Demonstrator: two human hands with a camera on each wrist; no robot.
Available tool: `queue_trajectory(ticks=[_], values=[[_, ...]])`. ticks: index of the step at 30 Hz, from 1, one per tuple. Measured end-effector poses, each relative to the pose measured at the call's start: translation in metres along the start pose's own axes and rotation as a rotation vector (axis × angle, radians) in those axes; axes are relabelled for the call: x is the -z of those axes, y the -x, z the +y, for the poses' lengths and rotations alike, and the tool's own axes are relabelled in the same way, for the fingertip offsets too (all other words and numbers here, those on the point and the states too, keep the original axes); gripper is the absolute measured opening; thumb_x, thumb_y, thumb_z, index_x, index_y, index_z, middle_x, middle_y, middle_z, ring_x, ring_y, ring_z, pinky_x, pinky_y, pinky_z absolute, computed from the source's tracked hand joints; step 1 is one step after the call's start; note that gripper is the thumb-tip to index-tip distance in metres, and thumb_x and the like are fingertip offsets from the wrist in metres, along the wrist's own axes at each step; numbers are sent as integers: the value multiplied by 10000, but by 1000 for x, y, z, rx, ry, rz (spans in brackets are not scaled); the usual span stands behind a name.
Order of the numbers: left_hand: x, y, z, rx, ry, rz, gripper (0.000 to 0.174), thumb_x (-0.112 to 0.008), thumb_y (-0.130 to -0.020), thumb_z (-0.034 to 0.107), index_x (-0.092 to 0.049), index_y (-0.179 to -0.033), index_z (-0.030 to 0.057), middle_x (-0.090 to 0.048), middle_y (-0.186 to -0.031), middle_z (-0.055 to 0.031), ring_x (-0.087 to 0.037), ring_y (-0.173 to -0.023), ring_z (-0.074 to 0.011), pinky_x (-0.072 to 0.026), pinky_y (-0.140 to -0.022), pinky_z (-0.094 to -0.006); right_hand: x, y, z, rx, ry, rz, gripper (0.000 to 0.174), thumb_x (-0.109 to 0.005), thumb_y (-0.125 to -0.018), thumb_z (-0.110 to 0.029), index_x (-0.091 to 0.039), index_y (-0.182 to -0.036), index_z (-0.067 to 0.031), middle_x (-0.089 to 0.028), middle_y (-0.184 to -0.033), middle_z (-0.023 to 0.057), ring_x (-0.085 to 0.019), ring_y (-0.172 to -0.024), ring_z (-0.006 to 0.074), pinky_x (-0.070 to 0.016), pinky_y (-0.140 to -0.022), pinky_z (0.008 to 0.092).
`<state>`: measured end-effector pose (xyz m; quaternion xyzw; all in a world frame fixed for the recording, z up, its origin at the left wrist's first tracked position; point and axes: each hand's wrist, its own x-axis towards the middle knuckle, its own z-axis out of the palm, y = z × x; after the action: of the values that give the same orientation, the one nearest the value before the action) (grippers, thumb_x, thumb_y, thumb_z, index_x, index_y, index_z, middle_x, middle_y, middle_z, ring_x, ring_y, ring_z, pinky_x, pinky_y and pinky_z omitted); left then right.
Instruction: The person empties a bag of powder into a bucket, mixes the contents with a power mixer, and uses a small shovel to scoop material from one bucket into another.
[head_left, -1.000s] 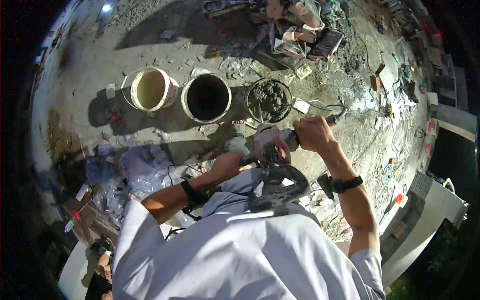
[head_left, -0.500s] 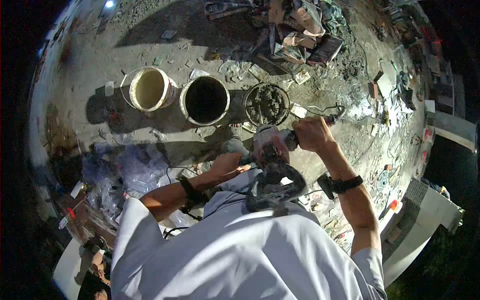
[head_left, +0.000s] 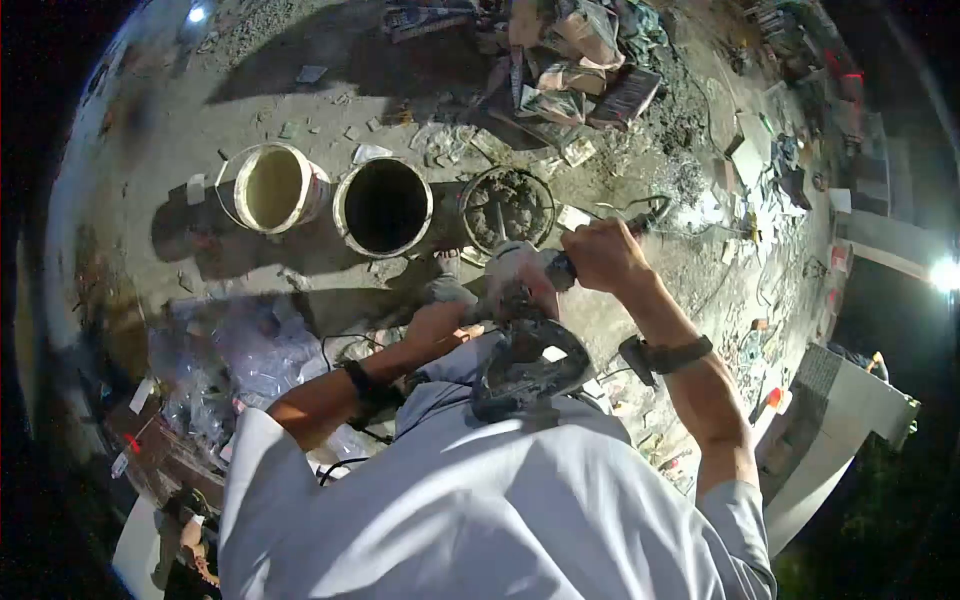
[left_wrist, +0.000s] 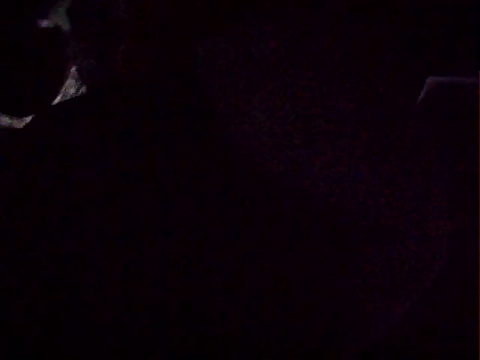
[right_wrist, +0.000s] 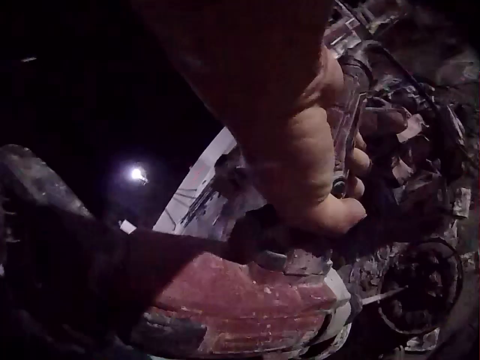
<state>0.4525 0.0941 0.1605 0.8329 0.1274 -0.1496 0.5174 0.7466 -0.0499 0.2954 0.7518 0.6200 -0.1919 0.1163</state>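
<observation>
A hand-held power mixer [head_left: 525, 285] with a worn reddish body stands in front of the person, a dark loop-shaped frame on its near side. My right hand [head_left: 607, 255] grips its right handle [right_wrist: 346, 124], fingers curled round it in the right wrist view. On the left side my left hand [head_left: 437, 325] holds the other handle, which is mostly hidden by the hand. The mixer's thin shaft [right_wrist: 382, 296] reaches into the right-hand bucket [head_left: 551, 212], among lumpy grey mortar [head_left: 525, 192]. The left wrist view is almost wholly dark.
Left of the mortar bucket stand a dark-looking bucket [head_left: 340, 205] and a pale bucket [head_left: 309, 190] with a wire handle. Torn bags [head_left: 585, 80] lie beyond them, clear plastic sheeting [head_left: 260, 350] at left. Rubble and a cable [head_left: 655, 207] are at right.
The head view has shifted, so buckets and ground appear farther left. Both hands keep their hold on the mixer. The mortar's surface has changed shape, and the shaft shows more plainly in the bucket.
</observation>
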Motion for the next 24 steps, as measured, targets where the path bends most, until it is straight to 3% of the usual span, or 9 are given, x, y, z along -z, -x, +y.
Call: queue_trajectory(ticks=[6,9,12,13,16,21,24], values=[[23,-6,33,113,-39,-98,458,-742,-798,443,-655,-970,28,-675,-878,-224,-651,-840,-442,-506,-718,-524,8,-3,0,-58,25,-133,97,-641,-717,-99,-647,-810,-70,-689,-783,107,-704,-826,287,-539,-726,410],[-9,-17,-8,-14,22,-29,428,-731,-808,433,-673,-987,48,-683,-902,-215,-653,-865,-442,-509,-734,-519,7,1,0,-86,45,-114,100,-636,-716,-96,-648,-813,-70,-688,-780,113,-701,-814,297,-539,-728,417],[-37,-24,-38,32,215,-55,408,-723,-815,410,-681,-1005,50,-685,-916,-216,-654,-886,-440,-511,-750,-516,1,4,5,-63,101,-90,109,-686,-726,-163,-665,-823,-117,-709,-758,90,-721,-788,265,-546,-680,399],[-30,-24,-34,33,213,-53,408,-723,-815,410,-681,-1005,50,-685,-916,-216,-654,-886,-440,-511,-750,-516,-4,8,6,-39,88,1,110,-684,-721,-160,-652,-813,-108,-694,-729,94,-715,-780,270,-542,-667,396],[-13,-26,-18,-41,120,-99,406,-715,-817,406,-679,-1007,48,-684,-923,-220,-652,-914,-437,-511,-772,-515,-1,10,7,-57,69,-17,117,-684,-724,-161,-645,-817,-102,-682,-713,92,-709,-775,271,-539,-670,400],[7,-31,4,74,131,-300,412,-747,-782,404,-685,-999,59,-689,-934,-220,-659,-930,-421,-511,-787,-510,0,15,5,-107,64,-120,125,-679,-728,-172,-653,-828,-103,-686,-728,96,-710,-784,272,-539,-669,395],[2,-34,-4,-18,121,-241,408,-746,-788,399,-695,-991,49,-698,-934,-216,-661,-915,-427,-511,-768,-509,-5,22,5,-128,44,-90,88,-661,-729,-146,-654,-793,-85,-680,-739,112,-705,-779,286,-542,-667,404]])
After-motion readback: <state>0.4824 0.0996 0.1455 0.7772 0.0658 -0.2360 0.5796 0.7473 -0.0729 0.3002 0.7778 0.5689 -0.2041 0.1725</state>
